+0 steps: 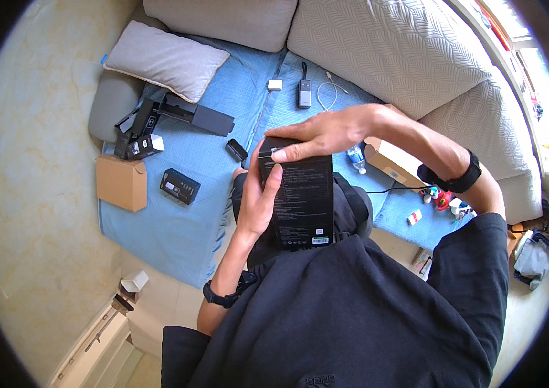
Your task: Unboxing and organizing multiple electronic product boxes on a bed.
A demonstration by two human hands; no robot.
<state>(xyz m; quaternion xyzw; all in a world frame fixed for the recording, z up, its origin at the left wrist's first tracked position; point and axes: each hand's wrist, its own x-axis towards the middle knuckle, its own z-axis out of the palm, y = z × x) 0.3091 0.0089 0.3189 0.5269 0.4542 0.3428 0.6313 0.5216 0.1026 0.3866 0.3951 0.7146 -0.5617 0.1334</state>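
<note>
A tall black cardboard box (303,203) stands upright between my hands above my lap, its face covered in small print with a code sticker near the bottom. My left hand (257,203) grips its left side, thumb lying on the printed face. Across the top edge lies my right hand (323,138), palm down, with the thumb bent over the upper front edge beside a small hang tab or seal. The two thumbs are close together at the upper left corner. Whether the top flap is loose cannot be made out.
On the blue sofa cover (167,237) lie a brown carton (121,183), a small black box (180,186), opened black packaging (146,126), a power bank (305,93), a white cable (327,92), a white adapter (275,85) and a water bottle (356,157). Another carton (395,165) sits right.
</note>
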